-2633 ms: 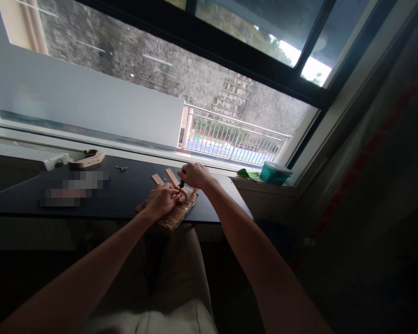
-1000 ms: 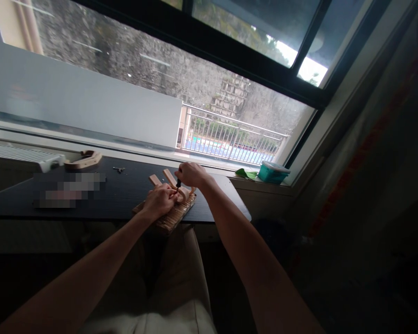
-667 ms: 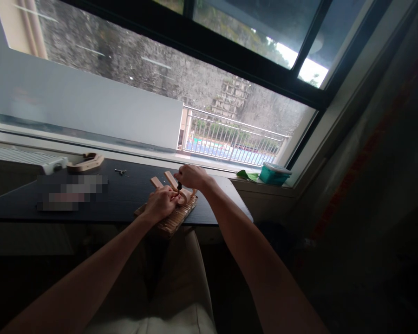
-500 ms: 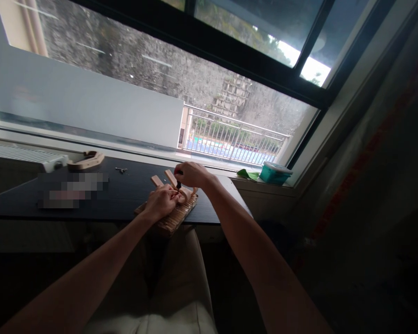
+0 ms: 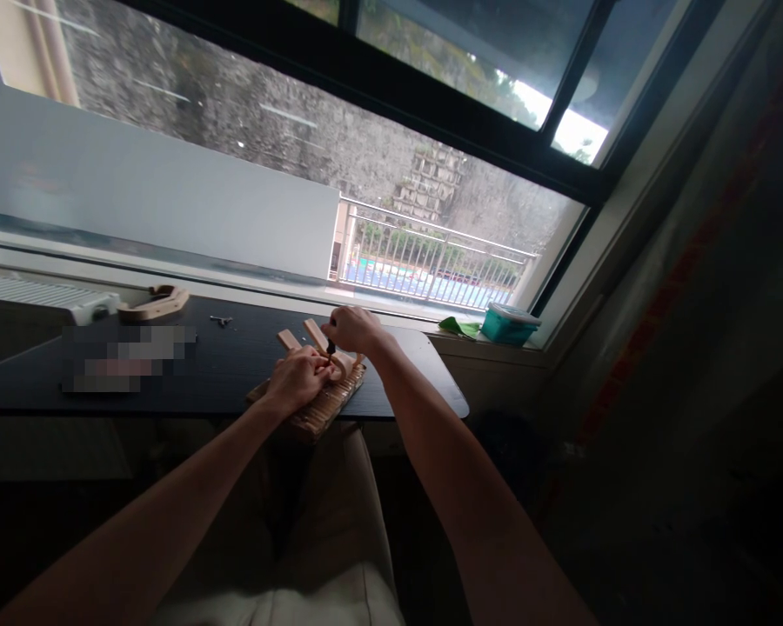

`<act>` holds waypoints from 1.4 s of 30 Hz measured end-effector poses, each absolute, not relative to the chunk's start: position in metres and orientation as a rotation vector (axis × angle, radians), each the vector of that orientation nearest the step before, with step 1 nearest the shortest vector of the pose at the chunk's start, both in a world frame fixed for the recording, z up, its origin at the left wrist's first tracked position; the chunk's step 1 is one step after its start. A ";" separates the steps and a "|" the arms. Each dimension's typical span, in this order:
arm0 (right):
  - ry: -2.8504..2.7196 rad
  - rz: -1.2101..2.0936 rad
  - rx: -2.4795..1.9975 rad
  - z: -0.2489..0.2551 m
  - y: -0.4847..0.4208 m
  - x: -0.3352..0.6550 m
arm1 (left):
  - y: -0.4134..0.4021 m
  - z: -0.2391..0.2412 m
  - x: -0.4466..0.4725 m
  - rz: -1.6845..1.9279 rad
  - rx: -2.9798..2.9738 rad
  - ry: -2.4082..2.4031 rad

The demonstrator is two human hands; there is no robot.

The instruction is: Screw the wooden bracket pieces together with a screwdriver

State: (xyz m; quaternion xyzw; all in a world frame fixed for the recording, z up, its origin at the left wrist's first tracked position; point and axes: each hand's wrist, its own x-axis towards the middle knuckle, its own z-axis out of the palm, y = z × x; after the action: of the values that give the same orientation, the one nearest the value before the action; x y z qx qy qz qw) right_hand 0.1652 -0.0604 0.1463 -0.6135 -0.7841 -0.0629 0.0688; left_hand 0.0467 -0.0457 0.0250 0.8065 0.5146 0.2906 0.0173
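Observation:
A slatted wooden assembly [image 5: 323,402] lies at the near edge of the dark table [image 5: 228,374], with two light wooden arms [image 5: 304,335] sticking up and back from it. My left hand [image 5: 297,378] is closed over the top of the wooden piece, pressing it down. My right hand [image 5: 351,329] is closed around a small black-handled tool [image 5: 331,349], its tip standing down onto the wood just beside my left fingers.
A curved wooden part [image 5: 153,303] and a small metal piece [image 5: 221,321] lie at the table's far left. A white radiator [image 5: 45,296] runs under the window. On the sill to the right stand a teal box [image 5: 509,323] and something green [image 5: 457,328].
Both hands stay on the wooden piece with the tool held upright. Only slight shifts of my right hand and of the view show.

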 end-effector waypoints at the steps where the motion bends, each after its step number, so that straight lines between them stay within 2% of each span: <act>1: -2.352 -0.191 -1.861 0.145 -0.060 0.163 | -0.046 0.025 0.047 0.900 2.505 1.605; 8: -2.349 -0.209 -1.903 0.143 -0.059 0.165 | -0.047 0.026 0.047 0.881 2.521 1.593; 16: -2.501 -0.304 -1.647 0.148 -0.067 0.173 | -0.043 0.022 0.047 0.905 2.504 1.595; 30: -2.355 -0.273 -1.879 0.138 -0.055 0.166 | -0.046 0.024 0.047 0.918 2.514 1.581; 42: -2.502 -0.283 -1.724 0.145 -0.062 0.169 | -0.046 0.024 0.046 0.906 2.485 1.576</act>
State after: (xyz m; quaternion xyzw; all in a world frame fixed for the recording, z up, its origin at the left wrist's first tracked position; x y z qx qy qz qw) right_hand 0.1695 -0.0621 0.1451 -0.5644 -0.8190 -0.0926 0.0449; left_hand 0.0464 -0.0463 0.0242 0.8067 0.5116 0.2943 0.0314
